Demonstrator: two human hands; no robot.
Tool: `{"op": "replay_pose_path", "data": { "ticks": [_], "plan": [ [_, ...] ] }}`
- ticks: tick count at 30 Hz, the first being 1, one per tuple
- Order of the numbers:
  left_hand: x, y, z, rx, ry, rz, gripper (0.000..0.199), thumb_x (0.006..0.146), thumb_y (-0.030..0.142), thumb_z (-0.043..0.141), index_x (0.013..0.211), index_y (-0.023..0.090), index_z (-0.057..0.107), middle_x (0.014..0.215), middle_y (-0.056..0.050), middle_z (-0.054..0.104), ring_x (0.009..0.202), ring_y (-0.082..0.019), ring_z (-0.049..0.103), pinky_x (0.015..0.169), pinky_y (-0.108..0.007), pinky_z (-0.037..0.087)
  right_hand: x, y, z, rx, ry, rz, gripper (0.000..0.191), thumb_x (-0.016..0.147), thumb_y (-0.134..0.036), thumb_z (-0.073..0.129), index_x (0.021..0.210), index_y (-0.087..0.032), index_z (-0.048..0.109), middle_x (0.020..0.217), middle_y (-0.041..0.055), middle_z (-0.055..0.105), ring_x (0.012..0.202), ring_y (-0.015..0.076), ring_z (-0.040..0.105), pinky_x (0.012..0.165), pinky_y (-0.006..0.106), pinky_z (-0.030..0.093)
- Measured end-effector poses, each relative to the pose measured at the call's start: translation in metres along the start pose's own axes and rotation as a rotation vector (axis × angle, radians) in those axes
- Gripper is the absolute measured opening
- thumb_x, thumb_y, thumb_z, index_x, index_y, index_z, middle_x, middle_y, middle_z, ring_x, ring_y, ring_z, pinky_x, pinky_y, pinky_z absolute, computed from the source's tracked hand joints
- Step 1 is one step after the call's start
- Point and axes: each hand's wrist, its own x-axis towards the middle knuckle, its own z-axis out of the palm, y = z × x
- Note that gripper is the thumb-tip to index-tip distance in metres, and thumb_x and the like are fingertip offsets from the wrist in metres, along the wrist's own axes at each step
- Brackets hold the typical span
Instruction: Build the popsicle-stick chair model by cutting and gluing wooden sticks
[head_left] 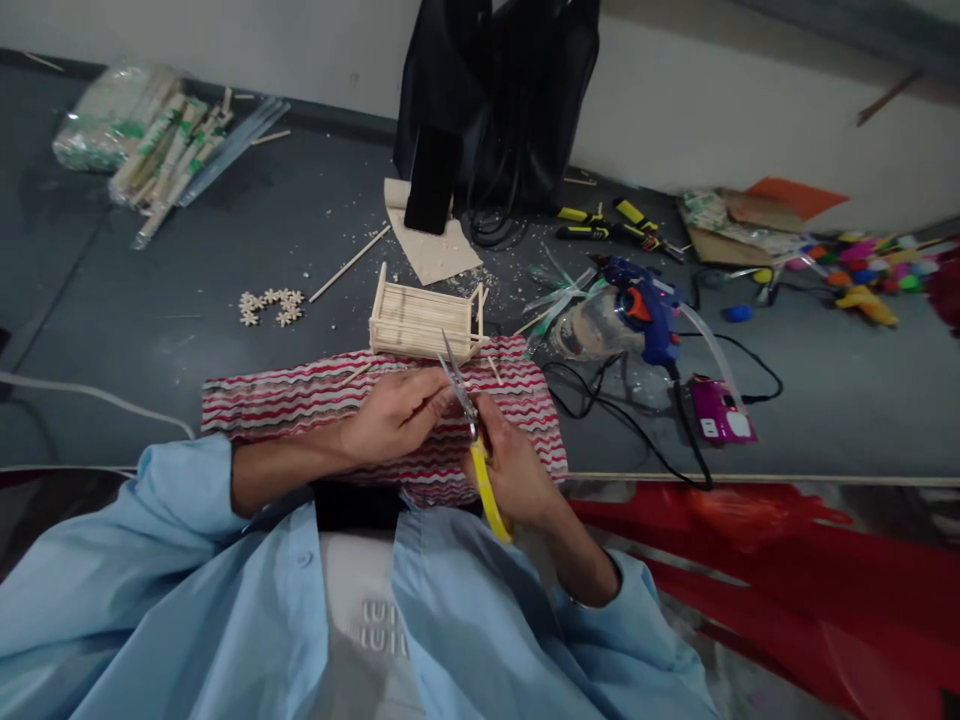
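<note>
My right hand (517, 465) is wrapped round the yellow handles of a pair of scissors (486, 485). The blades are parted and point up and away from me. Beside them, the fingers of my left hand (397, 412) are pinched together; whatever they hold is too small or hidden to make out. Just beyond both hands stands a small frame of wooden sticks (424, 318), with slats side by side and short upright posts. Its near edge meets a red-and-white wavy-striped cloth (262, 398), over which both hands work. Short stick pieces lie on the cloth.
To the right, a blue glue gun (649, 305) rests against a clear plastic bottle (589, 328), its cable trailing forward. Behind are yellow-black pliers (589, 232), a phone (433, 180) and a black bag (495, 90). Flower-shaped wooden pieces (270, 306) and bagged sticks (169, 150) lie left.
</note>
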Motion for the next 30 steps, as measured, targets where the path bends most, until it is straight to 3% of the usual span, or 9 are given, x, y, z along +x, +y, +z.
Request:
{"op": "replay_pose_path", "data": {
  "ticks": [3, 7, 15, 20, 25, 27, 30],
  "plan": [
    [0.0, 0.003, 0.001, -0.094, 0.013, -0.062, 0.023, 0.098, 0.017, 0.044, 0.076, 0.019, 0.048, 0.064, 0.004, 0.055, 0.058, -0.008, 0.052, 0.056, -0.019, 0.038, 0.0, -0.004, -0.002, 0.01, -0.026, -0.005, 0.029, 0.067, -0.012, 0.047, 0.092, -0.025, 0.041, 0.065, -0.007, 0.046, 0.053, 0.0126, 0.04, 0.053, 0.026, 0.028],
    [-0.001, 0.005, 0.003, -0.143, 0.016, -0.126, 0.025, 0.1, 0.021, 0.042, 0.075, 0.018, 0.049, 0.062, 0.004, 0.053, 0.057, -0.008, 0.049, 0.054, -0.019, 0.037, 0.001, -0.003, 0.002, 0.039, 0.031, -0.037, 0.025, 0.065, -0.012, 0.047, 0.087, -0.025, 0.043, 0.064, -0.0065, 0.043, 0.057, 0.0129, 0.038, 0.054, 0.025, 0.03],
    [-0.002, 0.005, 0.0, -0.166, -0.029, -0.135, 0.029, 0.1, 0.024, 0.04, 0.074, 0.017, 0.051, 0.061, 0.003, 0.049, 0.056, -0.008, 0.045, 0.054, -0.02, 0.036, 0.001, 0.005, 0.006, 0.014, 0.051, -0.07, 0.028, 0.063, -0.014, 0.05, 0.088, -0.025, 0.046, 0.065, -0.0059, 0.044, 0.059, 0.0133, 0.04, 0.056, 0.026, 0.032],
    [0.0, 0.008, 0.003, -0.455, -0.059, -0.378, 0.042, 0.098, 0.045, 0.043, 0.07, 0.016, 0.051, 0.06, 0.003, 0.046, 0.055, -0.008, 0.041, 0.051, -0.02, 0.035, 0.001, -0.002, -0.003, -0.028, -0.041, -0.037, 0.045, 0.066, -0.013, 0.048, 0.11, -0.023, 0.049, 0.077, -0.0016, 0.058, 0.062, 0.0155, 0.049, 0.06, 0.028, 0.038],
    [-0.002, 0.007, 0.006, -0.797, -0.127, -0.661, 0.047, 0.089, 0.06, 0.053, 0.07, 0.017, 0.051, 0.053, 0.006, 0.036, 0.045, -0.006, 0.031, 0.04, -0.019, 0.025, 0.003, -0.007, -0.006, -0.016, -0.031, -0.016, 0.041, 0.068, -0.015, 0.049, 0.108, -0.022, 0.052, 0.082, 0.0007, 0.061, 0.068, 0.017, 0.053, 0.064, 0.029, 0.041],
    [-0.004, 0.006, 0.007, -0.847, -0.136, -0.711, 0.046, 0.088, 0.06, 0.054, 0.072, 0.017, 0.053, 0.052, 0.006, 0.037, 0.043, -0.006, 0.031, 0.038, -0.02, 0.023, 0.003, -0.005, -0.004, -0.012, -0.03, -0.034, 0.039, 0.067, -0.015, 0.049, 0.106, -0.022, 0.053, 0.08, 0.0001, 0.061, 0.066, 0.0165, 0.051, 0.063, 0.028, 0.04],
    [-0.005, 0.006, 0.008, -0.809, -0.117, -0.671, 0.046, 0.09, 0.059, 0.052, 0.074, 0.016, 0.056, 0.054, 0.005, 0.039, 0.044, -0.007, 0.031, 0.039, -0.02, 0.025, 0.003, 0.001, 0.0, -0.023, -0.015, -0.074, 0.037, 0.066, -0.014, 0.049, 0.101, -0.022, 0.054, 0.077, -0.0005, 0.06, 0.064, 0.0163, 0.051, 0.061, 0.028, 0.041]
  ]
}}
